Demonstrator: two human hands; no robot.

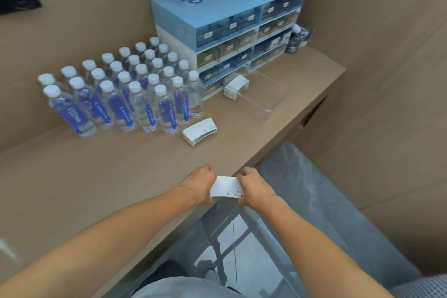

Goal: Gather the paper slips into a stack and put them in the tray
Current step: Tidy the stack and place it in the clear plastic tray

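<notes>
White slips (226, 190) pinched endwise between left hand (199, 182) and right hand (256, 187), likely squaring edges before the tray (268, 106).

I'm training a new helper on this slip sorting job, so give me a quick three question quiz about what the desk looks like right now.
1. True or false: both hands grip one bundle of slips at the desk's near edge.
2. Where does the clear tray sit? A) on top of the drawer unit B) on the desk in front of the drawer unit C) on the floor
3. Fill in: a loose stack of slips lies on the desk just in front of the rows of water ____.

Key:
1. True: the left hand and right hand hold its two ends.
2. B, in front of the drawer unit.
3. bottles.
</notes>
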